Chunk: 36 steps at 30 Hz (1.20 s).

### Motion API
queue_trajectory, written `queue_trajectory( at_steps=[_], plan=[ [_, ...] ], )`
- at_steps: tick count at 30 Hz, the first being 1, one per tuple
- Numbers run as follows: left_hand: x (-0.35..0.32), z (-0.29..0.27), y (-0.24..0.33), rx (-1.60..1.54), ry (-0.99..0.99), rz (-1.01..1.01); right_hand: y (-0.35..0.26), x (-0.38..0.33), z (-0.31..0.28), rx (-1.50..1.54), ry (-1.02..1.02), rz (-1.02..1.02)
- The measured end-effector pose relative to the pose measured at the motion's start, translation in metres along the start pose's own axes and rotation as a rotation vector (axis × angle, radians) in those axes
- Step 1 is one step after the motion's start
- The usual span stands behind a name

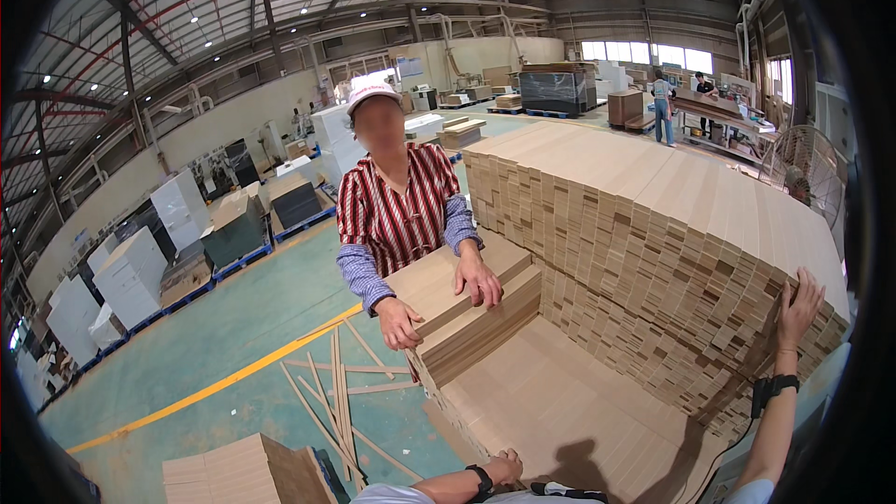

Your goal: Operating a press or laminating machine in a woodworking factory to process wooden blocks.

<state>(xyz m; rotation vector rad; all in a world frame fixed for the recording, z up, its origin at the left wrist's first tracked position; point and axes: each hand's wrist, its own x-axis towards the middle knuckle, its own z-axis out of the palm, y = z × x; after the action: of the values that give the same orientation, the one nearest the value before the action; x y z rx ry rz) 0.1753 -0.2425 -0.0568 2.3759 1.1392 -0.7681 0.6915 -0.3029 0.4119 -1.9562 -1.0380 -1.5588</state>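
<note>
My left hand rests at the near-left edge of a low layer of pale wooden boards, fingers loosely bent and no separate piece visible in it. Further right, my right hand lies open against the upper edge of a tall stack of wooden boards, its fingers stretched upward. A person in a striped shirt stands across from me. Both of that person's hands rest on a shorter pile of boards at the far end of the low layer.
Loose thin wooden strips lie on the green floor at the left, beside a yellow line. Another board stack stands at the lower left. A fan is beyond the tall stack. Wrapped goods on pallets line the left side.
</note>
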Motion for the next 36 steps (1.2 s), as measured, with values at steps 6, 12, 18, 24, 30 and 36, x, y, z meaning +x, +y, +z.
queue_trajectory(
  at_steps=[6, 12, 18, 24, 30, 36],
  plan=[
    [0.042, 0.065, -0.038, -0.464, 0.416, 0.276, -0.003, 0.004, 0.001, 0.018, -0.01, 0.011],
    [0.045, 0.056, -0.025, -0.144, 0.295, 0.101, -0.004, 0.004, 0.004, 0.02, -0.008, 0.014],
    [-0.007, 0.013, -0.012, 0.071, 0.286, 0.029, -0.006, 0.003, 0.003, 0.034, -0.004, 0.007],
    [0.023, 0.03, -0.01, 0.086, 0.195, -0.022, -0.005, 0.004, 0.004, 0.027, -0.01, 0.007],
    [0.015, 0.011, -0.002, 0.07, 0.035, -0.03, -0.001, 0.0, 0.005, 0.009, -0.002, -0.003],
    [-0.001, 0.0, -0.004, 0.005, -0.042, -0.048, -0.009, 0.007, 0.001, 0.038, 0.013, -0.015]
  ],
)
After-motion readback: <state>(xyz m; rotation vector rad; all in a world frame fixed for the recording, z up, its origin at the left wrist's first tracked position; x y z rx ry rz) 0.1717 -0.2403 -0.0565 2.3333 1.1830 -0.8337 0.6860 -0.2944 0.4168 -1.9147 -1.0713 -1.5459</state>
